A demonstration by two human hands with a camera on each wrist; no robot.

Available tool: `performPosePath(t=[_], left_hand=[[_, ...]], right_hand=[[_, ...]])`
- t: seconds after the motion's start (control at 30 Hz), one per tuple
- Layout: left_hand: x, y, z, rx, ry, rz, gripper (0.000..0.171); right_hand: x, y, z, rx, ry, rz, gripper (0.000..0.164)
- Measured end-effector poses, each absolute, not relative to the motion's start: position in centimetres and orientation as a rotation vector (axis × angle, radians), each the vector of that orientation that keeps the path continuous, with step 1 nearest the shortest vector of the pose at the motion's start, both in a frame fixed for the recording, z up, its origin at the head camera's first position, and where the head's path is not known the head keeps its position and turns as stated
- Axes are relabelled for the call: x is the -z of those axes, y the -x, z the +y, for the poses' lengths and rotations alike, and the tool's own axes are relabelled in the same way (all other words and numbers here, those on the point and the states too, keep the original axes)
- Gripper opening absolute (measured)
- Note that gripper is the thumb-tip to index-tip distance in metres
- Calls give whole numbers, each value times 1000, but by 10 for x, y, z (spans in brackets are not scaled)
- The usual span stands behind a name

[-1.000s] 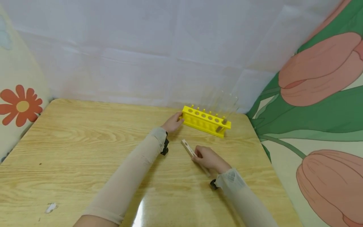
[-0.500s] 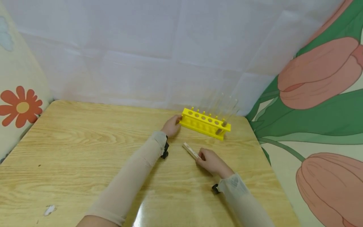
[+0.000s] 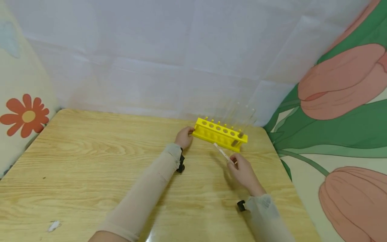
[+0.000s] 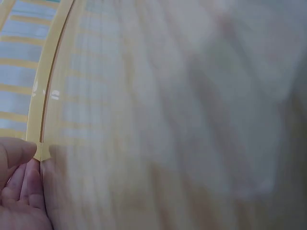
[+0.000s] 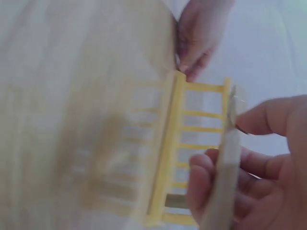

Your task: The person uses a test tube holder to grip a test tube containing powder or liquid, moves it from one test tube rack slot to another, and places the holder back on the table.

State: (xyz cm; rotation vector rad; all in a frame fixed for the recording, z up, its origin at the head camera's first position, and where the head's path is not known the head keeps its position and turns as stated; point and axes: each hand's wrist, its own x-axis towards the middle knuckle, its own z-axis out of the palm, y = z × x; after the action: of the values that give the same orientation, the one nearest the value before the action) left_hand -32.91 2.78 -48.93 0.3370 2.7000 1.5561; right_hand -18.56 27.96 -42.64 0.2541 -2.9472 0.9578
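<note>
A yellow test tube rack (image 3: 207, 137) stands at the back right of the table, with a row of round holes. Clear glass tubes (image 3: 239, 111) rise behind its right part; a dark section (image 3: 241, 135) shows at the end hole. My left hand (image 3: 183, 137) grips the rack's left end, thumb and fingers at its corner in the left wrist view. My right hand (image 3: 244, 171) pinches a wooden test tube clamp (image 3: 223, 152), raised above the table in front of the rack. In the right wrist view the clamp (image 5: 228, 163) lies between thumb and fingers.
The wood-grain table (image 3: 115, 144) reaches a white cloth backdrop (image 3: 136, 60) just behind the rack. A flower-printed cloth (image 3: 347, 134) borders the right side. A white worn patch (image 3: 54, 226) marks the table at front left.
My right hand has lifted the test tube clamp off the table and carried it right and forward, towards the rack. My left hand stays at the rack's left end.
</note>
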Motion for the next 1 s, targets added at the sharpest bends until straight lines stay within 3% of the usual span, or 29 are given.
performPosePath(t=[0.37, 1.0], left_hand=[[496, 329, 31, -1671, -264, 2742, 27], [492, 329, 38, -1669, -161, 2730, 25]], right_hand=[[390, 182, 293, -898, -261, -2667, 26], [368, 192, 321, -505, -250, -2235, 23]])
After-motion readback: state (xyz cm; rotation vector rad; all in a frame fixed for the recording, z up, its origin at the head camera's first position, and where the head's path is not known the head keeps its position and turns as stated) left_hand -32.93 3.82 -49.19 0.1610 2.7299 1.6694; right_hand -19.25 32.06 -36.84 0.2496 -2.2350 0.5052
